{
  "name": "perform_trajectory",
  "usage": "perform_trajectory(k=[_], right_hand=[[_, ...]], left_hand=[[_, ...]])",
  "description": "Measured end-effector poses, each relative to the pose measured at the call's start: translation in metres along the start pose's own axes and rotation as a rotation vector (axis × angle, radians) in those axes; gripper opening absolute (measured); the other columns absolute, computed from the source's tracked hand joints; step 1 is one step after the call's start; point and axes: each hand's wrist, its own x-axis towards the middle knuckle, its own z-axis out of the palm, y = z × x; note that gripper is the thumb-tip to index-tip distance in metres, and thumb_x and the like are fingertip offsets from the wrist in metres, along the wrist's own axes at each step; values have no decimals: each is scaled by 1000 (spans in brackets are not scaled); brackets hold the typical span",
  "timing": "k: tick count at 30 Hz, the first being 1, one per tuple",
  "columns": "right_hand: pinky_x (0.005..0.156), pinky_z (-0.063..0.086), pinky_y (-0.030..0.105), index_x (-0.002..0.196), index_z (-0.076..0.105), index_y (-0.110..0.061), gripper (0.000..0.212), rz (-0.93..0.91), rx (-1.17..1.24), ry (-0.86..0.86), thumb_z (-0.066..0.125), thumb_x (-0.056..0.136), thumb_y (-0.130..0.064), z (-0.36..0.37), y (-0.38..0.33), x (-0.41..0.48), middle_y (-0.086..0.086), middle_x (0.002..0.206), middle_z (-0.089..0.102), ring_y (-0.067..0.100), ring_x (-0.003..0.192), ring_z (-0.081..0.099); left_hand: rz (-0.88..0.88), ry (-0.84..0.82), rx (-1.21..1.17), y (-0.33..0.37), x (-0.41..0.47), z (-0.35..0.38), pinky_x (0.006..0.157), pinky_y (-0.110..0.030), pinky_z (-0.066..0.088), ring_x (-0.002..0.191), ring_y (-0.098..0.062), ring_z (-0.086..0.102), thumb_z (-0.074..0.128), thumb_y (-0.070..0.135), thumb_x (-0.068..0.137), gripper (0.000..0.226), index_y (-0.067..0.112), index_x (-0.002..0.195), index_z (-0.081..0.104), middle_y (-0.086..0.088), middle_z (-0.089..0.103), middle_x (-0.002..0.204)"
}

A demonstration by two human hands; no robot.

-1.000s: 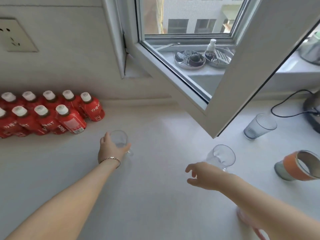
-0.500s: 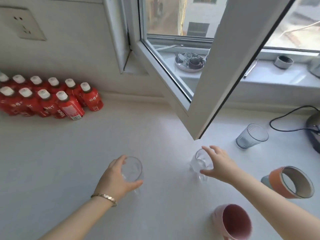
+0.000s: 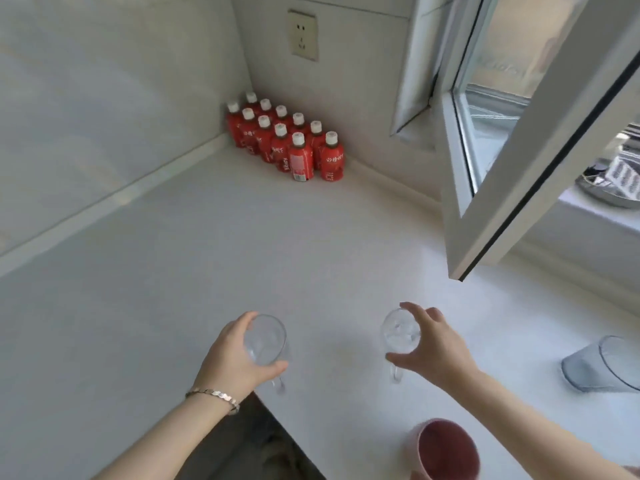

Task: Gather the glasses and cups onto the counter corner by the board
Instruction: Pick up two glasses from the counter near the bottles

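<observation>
Clear glass mugs gripped from above near the counter's (image 3: 173,271) inner edge.
Left hand (image 3: 235,362) wrapped round left mug (image 3: 265,341), right hand (image 3: 433,344) pinching right mug (image 3: 400,332) rim; slip risked.

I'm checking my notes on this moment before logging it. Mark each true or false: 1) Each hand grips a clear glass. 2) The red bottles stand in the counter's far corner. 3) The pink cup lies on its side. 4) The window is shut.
1) True: the left hand grips one clear glass, the right hand another.
2) True: the red bottles stand there.
3) False: the pink cup stands upright.
4) False: the window sash is swung open over the counter.
</observation>
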Motion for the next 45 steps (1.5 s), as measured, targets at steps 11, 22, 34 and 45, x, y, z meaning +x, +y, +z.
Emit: perform_trajectory(k=[11,22,34,45], right_hand=[[72,44,21,138,31,-41,87,-710,-172,-281,77,65,-47,78,-211,-79,-6,124,46,19,106,58],[85,53,27,139,29,-42,92,-1018,-343,-470,77,61,-49,243,-376,-252,-8,122,46,13,100,60],[83,53,28,138,31,-39,92,-1086,-413,-467,80,60,-47,374,-530,-367,-5,122,48,17,102,61],[80,49,23,138,31,-40,91,-1084,-416,-556,79,61,-46,511,-675,-362,-6,121,47,14,103,58]], left_hand=[[-351,391,-161,-129,-177,-96,87,-19,35,113,-14,52,84,36,49,92,22,130,43,10,46,112],[-609,646,-223,-320,-392,-184,97,-23,37,127,-13,45,84,33,61,94,25,139,33,5,43,140],[-724,597,-82,-503,-506,-316,89,-24,41,107,-16,49,80,28,65,85,21,137,36,-5,46,131],[-916,620,-117,-670,-466,-436,96,-29,43,122,-23,47,81,21,58,82,14,131,43,-6,43,136]])
